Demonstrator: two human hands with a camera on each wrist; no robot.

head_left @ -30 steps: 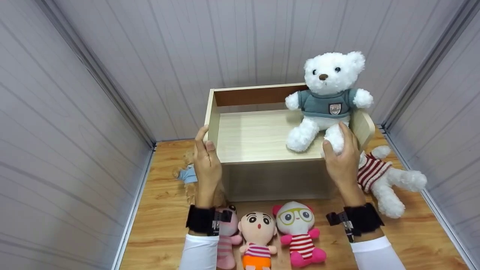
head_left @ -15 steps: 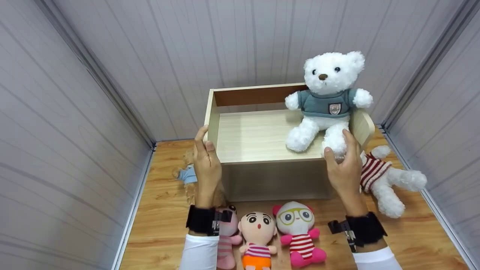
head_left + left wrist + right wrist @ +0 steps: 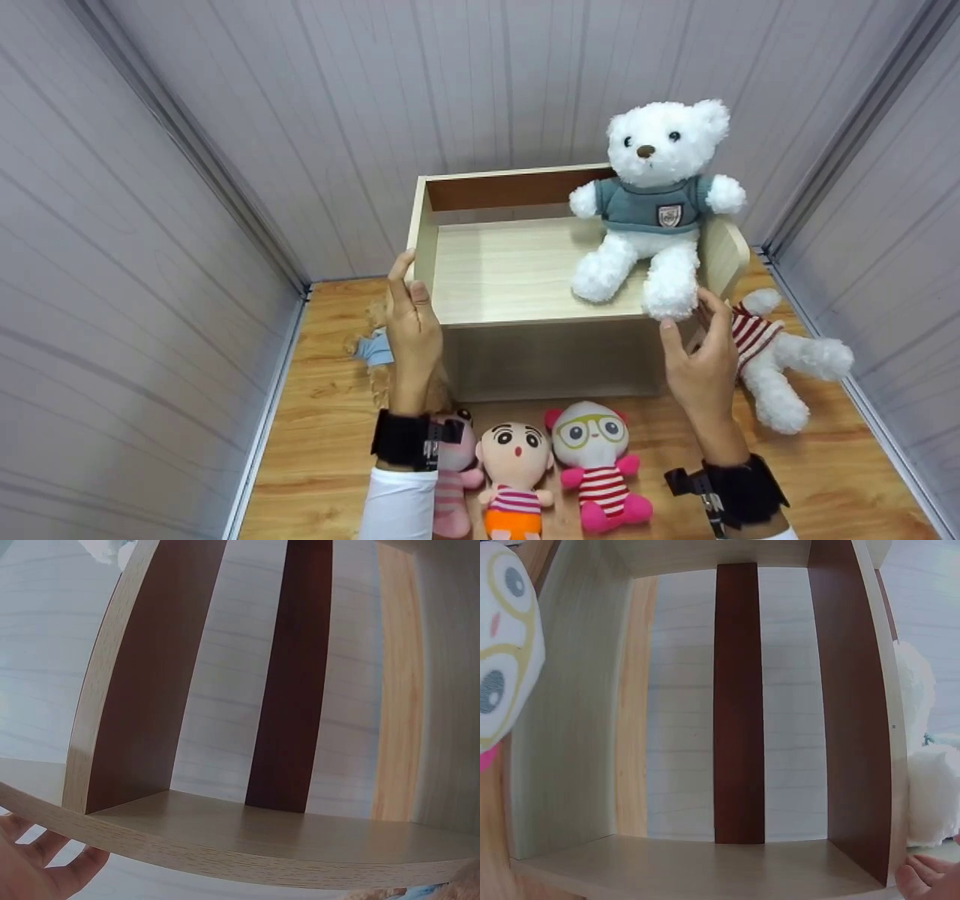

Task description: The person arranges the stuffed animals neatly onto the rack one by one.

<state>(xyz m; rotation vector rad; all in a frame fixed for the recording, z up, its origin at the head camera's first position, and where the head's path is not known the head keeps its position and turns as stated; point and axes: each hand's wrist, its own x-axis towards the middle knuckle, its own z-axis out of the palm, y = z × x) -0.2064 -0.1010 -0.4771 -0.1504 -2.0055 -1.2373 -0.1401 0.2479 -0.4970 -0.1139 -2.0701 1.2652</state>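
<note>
**White plush teddy bear in a grey-blue sweater: seated on shelf top, right hand at its foot**

White plush teddy bear in a grey-blue sweater (image 3: 649, 202) sits upright at the right end of the pale wooden open-fronted shelf unit (image 3: 510, 274). Its back is toward the rear rail and both legs point forward. One foot overhangs the front edge.

Right hand (image 3: 701, 360): raised just below and beside that overhanging foot, thumb and fingers loosely spread, gripping nothing. Whether the thumb tip brushes the fur cannot be told. The right wrist view shows only fingertips (image 3: 922, 874) near the unit's right panel, with white fur beside them.

Left hand (image 3: 412, 337): laid flat against the unit's left side panel, fingers straight and close together, thumb at the front corner. It presses and does not clasp.

Surroundings: a white plush bear in a red-striped top (image 3: 765, 352) lies on the wooden floor (image 3: 322, 450) to the right of the unit, just behind the right hand. A brown plush toy with a blue garment (image 3: 371, 349) lies partly hidden behind the left hand. Three small dolls stand in a row in front: a pink one (image 3: 454, 480) behind the left wrist, an orange-trousered one (image 3: 516, 469), and a pink one with yellow glasses (image 3: 598, 457).

Assessment: the bear appears to be settled but is front-heavy at the overhanging foot. Any hand movement near it should stay clear of that leg to avoid dragging it forward. The left hand's flat pressure looks adequate to steady the unit.
</note>
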